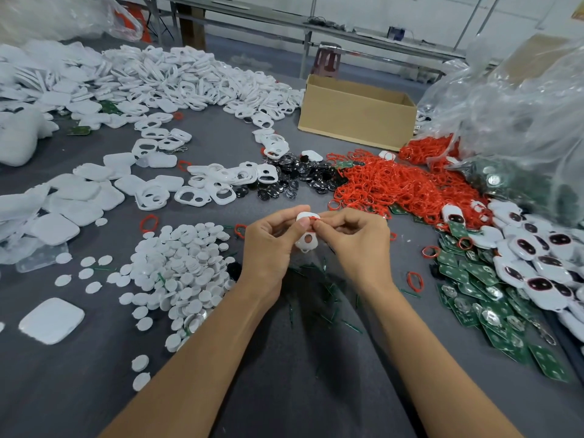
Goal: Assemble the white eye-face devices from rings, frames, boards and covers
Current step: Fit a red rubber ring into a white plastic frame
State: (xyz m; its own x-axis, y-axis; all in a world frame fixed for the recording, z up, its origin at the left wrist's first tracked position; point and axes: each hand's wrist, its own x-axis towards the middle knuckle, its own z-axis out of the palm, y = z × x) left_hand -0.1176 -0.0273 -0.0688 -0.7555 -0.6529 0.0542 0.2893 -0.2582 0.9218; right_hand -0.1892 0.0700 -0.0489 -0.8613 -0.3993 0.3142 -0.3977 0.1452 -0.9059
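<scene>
While left hand (268,245) holds frame (306,241), right hand (357,238) pinches edge ring (314,218).

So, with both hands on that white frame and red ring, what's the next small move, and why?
Probably seat the red ring along the white frame: the right hand pinches it at the frame's top edge while the left hand grips the frame.

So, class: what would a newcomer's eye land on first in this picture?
Probably the heap of red rings right of centre, vivid against the grey table. Next, at centre, the left hand holds a white frame while the right hand pinches a red ring at its top.
</scene>
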